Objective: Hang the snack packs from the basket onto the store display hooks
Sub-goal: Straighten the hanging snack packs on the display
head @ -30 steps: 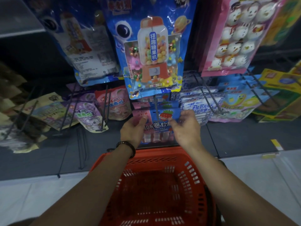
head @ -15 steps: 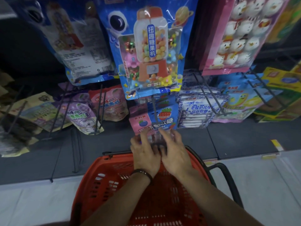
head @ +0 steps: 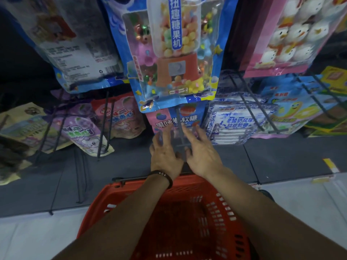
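Head view: find the pink-and-blue snack pack (head: 165, 121) on a wire hook (head: 181, 132) at 12 o'clock above the red basket (head: 120, 196), left hand (head: 165, 156) and right hand (head: 202, 156) flat on its lower part, fingers (head: 189, 133) straight, grasping nothing. Push evenly to seat it back without tugging the hook.

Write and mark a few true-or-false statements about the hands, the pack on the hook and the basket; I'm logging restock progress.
1. Both the left hand and the right hand touch the pink-and-blue snack pack with straight fingers. True.
2. The red basket holds several snack packs. False: no pack shows in the part of it that the arms leave visible.
3. The dark bracelet sits on the right wrist. False: it is on the left wrist.
4. The gumball-machine candy bag hangs above the pink-and-blue snack pack. True.
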Available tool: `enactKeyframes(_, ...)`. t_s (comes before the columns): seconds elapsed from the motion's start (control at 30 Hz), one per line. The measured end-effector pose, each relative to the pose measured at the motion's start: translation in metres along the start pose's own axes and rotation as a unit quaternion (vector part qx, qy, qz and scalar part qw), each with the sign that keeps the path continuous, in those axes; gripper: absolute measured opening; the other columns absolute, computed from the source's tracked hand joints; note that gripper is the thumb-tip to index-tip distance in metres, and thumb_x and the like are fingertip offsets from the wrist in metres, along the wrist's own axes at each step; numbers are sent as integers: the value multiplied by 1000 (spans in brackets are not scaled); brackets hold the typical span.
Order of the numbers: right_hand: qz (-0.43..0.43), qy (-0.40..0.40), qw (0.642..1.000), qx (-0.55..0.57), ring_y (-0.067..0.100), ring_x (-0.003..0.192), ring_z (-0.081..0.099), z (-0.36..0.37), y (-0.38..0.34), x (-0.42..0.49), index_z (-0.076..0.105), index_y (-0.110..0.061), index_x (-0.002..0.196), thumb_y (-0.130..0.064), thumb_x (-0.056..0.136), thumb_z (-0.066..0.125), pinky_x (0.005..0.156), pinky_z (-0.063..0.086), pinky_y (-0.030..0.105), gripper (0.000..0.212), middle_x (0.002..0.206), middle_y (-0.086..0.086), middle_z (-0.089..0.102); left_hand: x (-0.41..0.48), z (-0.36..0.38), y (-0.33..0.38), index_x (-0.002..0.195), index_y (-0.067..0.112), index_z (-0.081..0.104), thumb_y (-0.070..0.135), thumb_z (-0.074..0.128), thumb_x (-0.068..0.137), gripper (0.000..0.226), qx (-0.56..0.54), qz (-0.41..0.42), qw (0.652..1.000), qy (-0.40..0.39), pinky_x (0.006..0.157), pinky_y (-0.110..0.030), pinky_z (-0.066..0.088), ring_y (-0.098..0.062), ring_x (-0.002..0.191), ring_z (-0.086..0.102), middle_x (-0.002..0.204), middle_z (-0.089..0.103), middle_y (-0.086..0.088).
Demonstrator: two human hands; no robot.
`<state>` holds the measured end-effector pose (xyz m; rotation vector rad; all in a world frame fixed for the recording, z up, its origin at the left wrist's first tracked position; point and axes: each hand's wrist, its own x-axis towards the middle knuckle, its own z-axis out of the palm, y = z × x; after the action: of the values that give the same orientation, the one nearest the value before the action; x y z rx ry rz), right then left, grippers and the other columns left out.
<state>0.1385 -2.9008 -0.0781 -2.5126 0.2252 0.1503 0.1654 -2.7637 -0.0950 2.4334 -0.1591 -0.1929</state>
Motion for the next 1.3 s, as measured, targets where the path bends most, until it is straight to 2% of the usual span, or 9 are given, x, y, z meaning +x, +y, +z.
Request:
enactKeyframes(0.23, 21, -43, 999, 2, 31, 164, 9, -9, -2, 33, 8, -48, 168, -8, 96, 64, 128, 32, 48, 99, 178, 2, -5, 25, -10, 6, 167, 47, 6, 11, 65, 87, 105, 33, -11, 999, -29, 119, -55, 34, -45, 141, 32, 167, 19, -16)
enactKeyframes(0.5, 20, -32, 999, 29, 26, 164, 17, -12, -7, 25, 17, -40, 169, -8, 99, 59, 129, 30, 42, 88, 178, 3, 5, 26, -20, 4, 164, 53, 14, 11, 63, 88, 100, 25, -18, 999, -34, 115, -50, 40, -42, 137, 41, 163, 31, -14)
enactKeyframes(0.6, -2, 2, 999, 37, 27, 154, 37, -10, 2, 9, 43, -31, 160, -12, 98, 59, 123, 41, 43, 66, 168, 3, 31, 16, -19, 7, 163, 47, 21, 11, 63, 84, 96, 10, -30, 999, -42, 114, -55, 45, -43, 134, 45, 157, 37, -13)
enactKeyframes(0.67, 4, 40, 998, 57, 27, 133, 56, -11, 14, -6, 60, -29, 141, -15, 97, 59, 109, 52, 45, 46, 146, 1, 51, 6, -10, 11, 165, 34, 25, 18, 65, 86, 90, 20, -40, 998, -49, 114, -54, 46, -44, 134, 47, 155, 39, -16)
enactKeyframes(0.73, 42, 100, 990, 89, 28, 113, 64, -17, 29, -21, 66, -29, 124, -16, 95, 59, 95, 57, 46, 33, 126, 1, 58, -7, 4, 18, 162, 22, 31, 28, 63, 87, 82, 46, -39, 996, -68, 115, -51, 45, -46, 137, 47, 155, 42, -22)
enactKeyframes(0.83, 122, 185, 969, 109, 33, 112, 63, -29, 57, -40, 62, -25, 123, -13, 94, 61, 91, 57, 46, 31, 128, 5, 54, -33, 25, 41, 153, 25, 42, 31, 57, 80, 75, 59, 21, 995, -76, 110, -50, 48, -43, 128, 53, 144, 50, -17)
enactKeyframes(0.97, 165, 227, 949, 143, 35, 122, 59, -44, 94, -54, 51, -24, 141, -6, 94, 64, 98, 52, 46, 52, 145, 8, 43, -51, 47, 78, 161, 43, 24, 29, 62, 87, 84, 100, 91, 984, -117, 118, -46, 40, -37, 135, 44, 149, 42, -9)
enactKeyframes(1.2, 115, 195, 965, 135, 32, 151, 39, -51, 119, -42, 42, -22, 158, -5, 99, 59, 112, 45, 41, 63, 168, 6, 24, -31, 66, 111, 159, 62, -15, 21, 65, 94, 111, 100, 48, 979, -173, 124, -55, 32, -50, 157, 16, 178, -1, -11)
enactKeyframes(1.3, 83, 196, 966, 147, 26, 158, 29, -55, 122, -27, 34, -36, 163, -5, 102, 55, 114, 44, 38, 71, 174, 1, 17, -20, 71, 118, 157, 62, -21, 21, 67, 96, 115, 114, 49, 977, -171, 123, -56, 33, -48, 160, 11, 179, -8, -8)
